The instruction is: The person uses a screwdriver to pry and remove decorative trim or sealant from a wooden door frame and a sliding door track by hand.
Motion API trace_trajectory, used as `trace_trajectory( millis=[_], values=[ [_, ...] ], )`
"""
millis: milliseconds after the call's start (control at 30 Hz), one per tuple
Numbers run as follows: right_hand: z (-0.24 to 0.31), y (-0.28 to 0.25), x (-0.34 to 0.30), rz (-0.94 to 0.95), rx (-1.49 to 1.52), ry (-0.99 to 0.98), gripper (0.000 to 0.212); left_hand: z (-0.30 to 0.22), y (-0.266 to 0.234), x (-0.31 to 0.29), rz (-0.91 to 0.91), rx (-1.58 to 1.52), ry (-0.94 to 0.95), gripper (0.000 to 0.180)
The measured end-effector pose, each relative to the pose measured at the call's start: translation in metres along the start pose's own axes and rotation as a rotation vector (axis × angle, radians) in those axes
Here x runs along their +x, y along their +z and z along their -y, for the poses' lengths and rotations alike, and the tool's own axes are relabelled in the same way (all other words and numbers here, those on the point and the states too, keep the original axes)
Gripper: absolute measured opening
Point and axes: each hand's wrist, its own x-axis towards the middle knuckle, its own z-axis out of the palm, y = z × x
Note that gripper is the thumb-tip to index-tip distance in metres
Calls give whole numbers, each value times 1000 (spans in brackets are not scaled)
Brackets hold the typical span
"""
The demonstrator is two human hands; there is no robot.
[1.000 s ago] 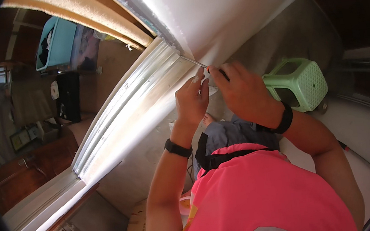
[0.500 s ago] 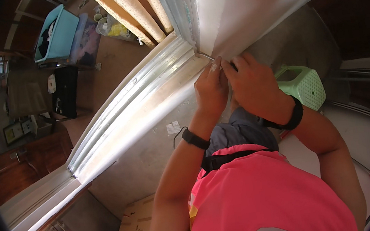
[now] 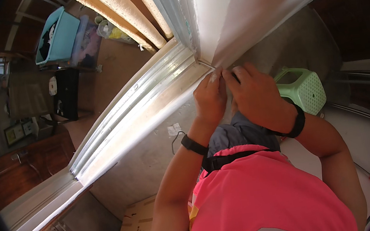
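Note:
Both my hands meet at the near end of the window sill [image 3: 169, 78], by the inner corner of the frame. My left hand [image 3: 209, 96] is closed, its thumb and fingertips pinched at the end of a thin pale strand [image 3: 207, 64] that runs out of the corner. Close against it, my right hand [image 3: 256, 95] is closed too, with curled fingers. A small dark thing [image 3: 236, 77] shows between its fingers; its kind cannot be made out. The fingertips of both hands nearly touch, and what lies between them is hidden.
Metal window tracks [image 3: 132, 96] run along the sill, with a cream curtain [image 3: 135, 15] beyond. A white wall [image 3: 232, 12] rises at the corner. Right of my hands stands a green plastic stool [image 3: 307, 91]. A cardboard box [image 3: 134, 230] lies lower left; a blue bin [image 3: 60, 36] stands beyond the window.
The whole view has shifted slightly, and both hands sit a little lower in the picture. They remain pinched together by the corner; the right fingers look slightly more curled.

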Motion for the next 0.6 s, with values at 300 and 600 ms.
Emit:
trace_trajectory(
  millis=[300, 600],
  values=[
    [0, 12, 6, -61, 5, -17, 30, 9, 0, 0, -10, -2, 13, 21],
    [12, 9, 1, -34, -8, -24, 34, 7, -7, -7, -61, 17, 64, 23]
  ],
)
